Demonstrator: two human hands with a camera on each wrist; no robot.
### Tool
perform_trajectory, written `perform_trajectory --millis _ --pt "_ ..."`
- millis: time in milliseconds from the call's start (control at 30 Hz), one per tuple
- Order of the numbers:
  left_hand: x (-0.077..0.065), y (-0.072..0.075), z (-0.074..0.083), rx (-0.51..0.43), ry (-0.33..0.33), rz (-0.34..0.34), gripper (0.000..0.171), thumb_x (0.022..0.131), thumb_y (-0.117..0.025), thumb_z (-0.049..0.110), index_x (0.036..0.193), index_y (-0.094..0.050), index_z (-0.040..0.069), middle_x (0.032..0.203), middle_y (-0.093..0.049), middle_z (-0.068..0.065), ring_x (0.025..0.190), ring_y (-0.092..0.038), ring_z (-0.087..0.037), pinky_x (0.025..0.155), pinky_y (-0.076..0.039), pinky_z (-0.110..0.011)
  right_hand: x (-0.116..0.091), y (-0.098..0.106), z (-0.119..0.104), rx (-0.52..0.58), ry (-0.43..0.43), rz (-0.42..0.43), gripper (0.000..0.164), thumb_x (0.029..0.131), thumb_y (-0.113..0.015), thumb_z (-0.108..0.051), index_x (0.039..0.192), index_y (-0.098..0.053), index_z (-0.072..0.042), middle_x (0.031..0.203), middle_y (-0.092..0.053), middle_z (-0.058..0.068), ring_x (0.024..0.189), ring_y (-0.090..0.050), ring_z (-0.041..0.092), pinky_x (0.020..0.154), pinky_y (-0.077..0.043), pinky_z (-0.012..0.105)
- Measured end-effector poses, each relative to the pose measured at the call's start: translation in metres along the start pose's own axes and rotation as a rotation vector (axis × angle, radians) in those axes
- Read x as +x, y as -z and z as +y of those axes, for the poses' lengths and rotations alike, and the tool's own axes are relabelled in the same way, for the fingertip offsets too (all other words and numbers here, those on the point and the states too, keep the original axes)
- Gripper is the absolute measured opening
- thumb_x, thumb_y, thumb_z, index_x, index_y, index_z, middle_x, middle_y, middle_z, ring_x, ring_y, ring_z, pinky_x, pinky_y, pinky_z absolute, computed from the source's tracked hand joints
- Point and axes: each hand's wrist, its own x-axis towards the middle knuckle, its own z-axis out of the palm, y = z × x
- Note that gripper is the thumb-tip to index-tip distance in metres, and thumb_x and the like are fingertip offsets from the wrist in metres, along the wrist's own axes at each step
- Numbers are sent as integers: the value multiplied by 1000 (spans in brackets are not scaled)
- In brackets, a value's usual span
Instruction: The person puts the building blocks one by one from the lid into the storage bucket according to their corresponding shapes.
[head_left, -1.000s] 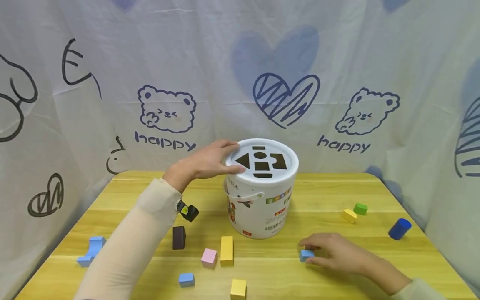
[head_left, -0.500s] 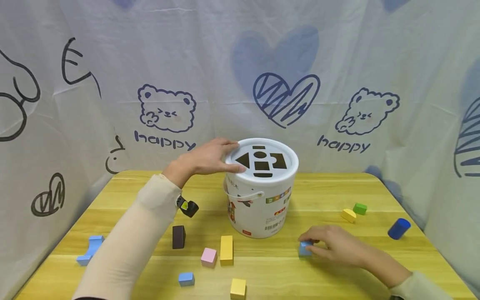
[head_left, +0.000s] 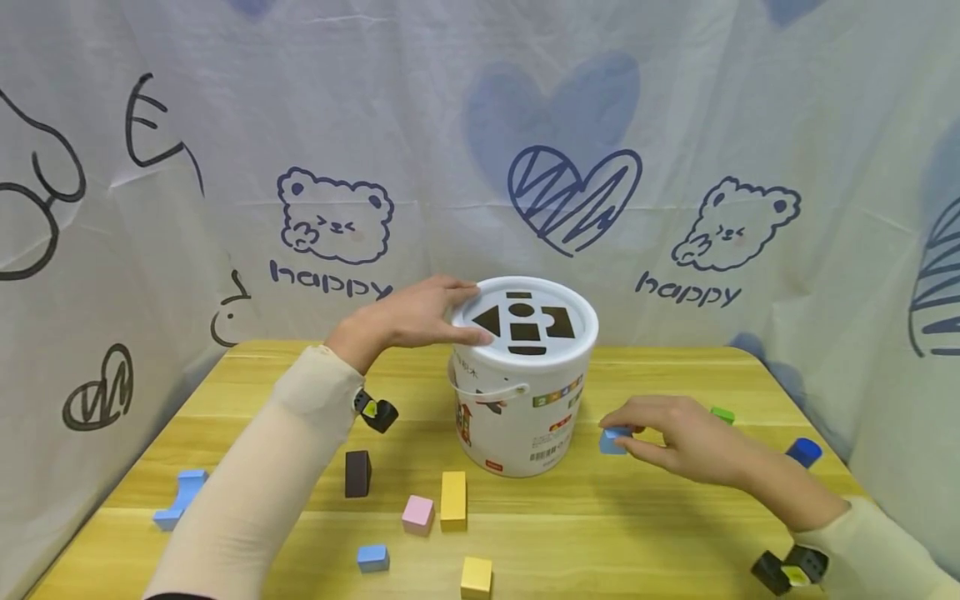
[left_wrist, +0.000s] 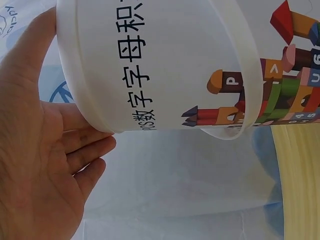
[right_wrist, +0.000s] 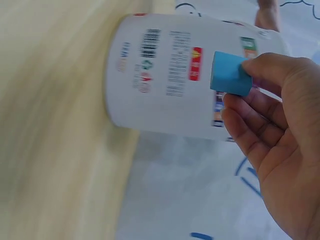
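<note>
Light blue, a small block (head_left: 612, 442) is pinched between the thumb and fingertips of the right hand (head_left: 686, 440), above the wood-grain table (head_left: 615, 558), with the white bucket (head_left: 517, 425) near, to the left of those fingertips. The left hand (head_left: 408, 321) has its thumb spread from nearly straight fingers, touching the bucket's lid (head_left: 553, 294). On the near side of the left fingers, a pink block (head_left: 417, 515) lies beside a longer yellow block (head_left: 453, 502).

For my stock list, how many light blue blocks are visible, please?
3: the held block in the right hand, the small block to the front left of the pink cube, and the curved block beside the left sleeve. Others may be hidden.
</note>
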Motion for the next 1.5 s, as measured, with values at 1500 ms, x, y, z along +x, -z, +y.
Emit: perform_trajectory --millis 1500 --pt "0 2 2 -16 27 -14 104 75 -57 81 152 -36 15 155 -33 -7 139 -33 -29 112 -29 -52 170 105 -2 -20 -227 -14 29 98 -62 -24 123 -67 -12 111 -69 5 98 -64 21 85 -54 41"
